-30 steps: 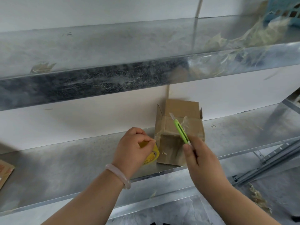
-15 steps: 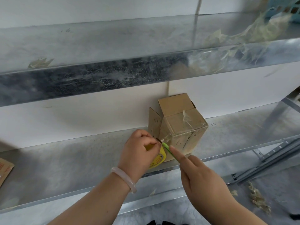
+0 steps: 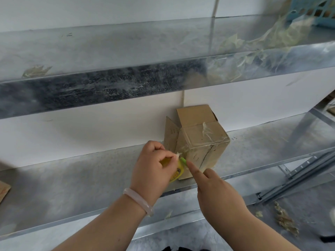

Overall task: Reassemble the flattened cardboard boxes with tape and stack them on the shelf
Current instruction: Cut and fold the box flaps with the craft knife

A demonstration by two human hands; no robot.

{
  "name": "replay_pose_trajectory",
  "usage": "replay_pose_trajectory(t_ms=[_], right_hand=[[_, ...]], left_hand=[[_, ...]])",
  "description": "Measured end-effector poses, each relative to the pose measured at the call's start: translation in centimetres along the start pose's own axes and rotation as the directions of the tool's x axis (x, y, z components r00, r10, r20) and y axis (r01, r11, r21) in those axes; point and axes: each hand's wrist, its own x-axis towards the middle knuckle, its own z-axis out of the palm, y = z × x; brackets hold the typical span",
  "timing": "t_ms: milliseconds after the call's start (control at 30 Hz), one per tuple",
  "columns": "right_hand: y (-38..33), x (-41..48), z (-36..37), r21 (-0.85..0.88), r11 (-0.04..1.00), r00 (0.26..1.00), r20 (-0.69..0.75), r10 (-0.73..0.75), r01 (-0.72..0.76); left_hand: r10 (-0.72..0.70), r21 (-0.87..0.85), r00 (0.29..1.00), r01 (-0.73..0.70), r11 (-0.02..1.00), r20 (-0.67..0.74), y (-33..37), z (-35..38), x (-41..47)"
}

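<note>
Cardboard box (image 3: 200, 142): on middle shelf (image 3: 90, 178), near the wall, flaps up at back, glossy tape across top. Likely light, stiff, crushable; take by opposite side walls. Left hand (image 3: 154, 171): clenched on yellow tape roll (image 3: 178, 172), pinching the tape end. Right hand (image 3: 217, 192): grasping green cutter (image 3: 183, 160) at box corner. Shelf open both sides; upper shelf (image 3: 126, 84) limits lift.
</note>
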Motion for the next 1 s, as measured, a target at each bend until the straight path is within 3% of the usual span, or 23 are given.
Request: replay_pose_trajectory(t_ms=[100, 200, 300, 367, 467, 567, 633, 700, 800, 900, 967, 1000], right_hand=[[0.6, -0.2, 0.9, 0.072, 0.997, 1.0, -0.017, -0.012, 0.014], [1.2, -0.7, 1.1, 0.158, 0.977, 0.982, -0.143, -0.12, 0.142], [3.1, -1.7, 0.9, 0.205, 0.936, 0.895, -0.405, -0.185, 0.286], [5.0, -2.4, 1.1, 0.304, 0.889, 0.831, -0.539, -0.135, 0.341], [8.1, -2.3, 1.4, 0.456, 0.837, 0.772, -0.632, 0.065, 0.303], [11.3, 0.1, 1.5, 0.582, 0.813, 0.813, -0.481, 0.328, 0.016], [13.4, 2.2, 2.1, 0.529, 0.816, 0.86, -0.278, 0.427, -0.234], [15.0, 4.4, 2.8, 0.394, 0.848, 0.888, -0.142, 0.437, -0.354], [16.2, 6.6, 3.6, 0.157, 0.928, 0.94, -0.001, 0.341, -0.337], [16.9, 7.5, 4.2, -0.128, 0.966, 0.971, 0.049, 0.232, -0.224], [17.0, 7.6, 4.3, -0.186, 0.966, 0.979, 0.071, 0.193, -0.178], [16.8, 7.6, 4.1, -0.128, 0.975, 0.98, 0.065, 0.19, -0.18]], left_hand=[[0.036, 0.076, 0.999, -0.035, 0.997, -0.016, -1.7, -0.5, 0.8], [0.061, 0.174, 0.998, -0.06, 0.983, 0.0, -3.8, -0.6, 0.8], [0.096, 0.282, 0.995, -0.093, 0.955, 0.001, -5.7, 0.0, 0.7], [0.12, 0.386, 0.992, -0.099, 0.917, -0.033, -7.0, 0.5, 0.9], [0.152, 0.474, 0.987, -0.111, 0.873, -0.049, -9.0, 1.9, 0.6], [0.168, 0.451, 0.986, -0.147, 0.88, -0.007, -10.3, 3.6, -0.8], [0.133, 0.368, 0.991, -0.132, 0.92, 0.022, -10.7, 4.1, -2.1], [0.115, 0.271, 0.993, -0.122, 0.955, 0.042, -10.9, 4.6, -3.0], [0.151, 0.23, 0.986, -0.164, 0.959, 0.074, -11.1, 5.1, -3.7], [0.161, 0.263, 0.979, -0.19, 0.946, 0.128, -11.4, 5.3, -4.5], [0.135, 0.307, 0.978, -0.179, 0.935, 0.16, -11.2, 5.0, -4.8], [0.106, 0.333, 0.98, -0.158, 0.93, 0.168, -10.7, 4.8, -4.9]])
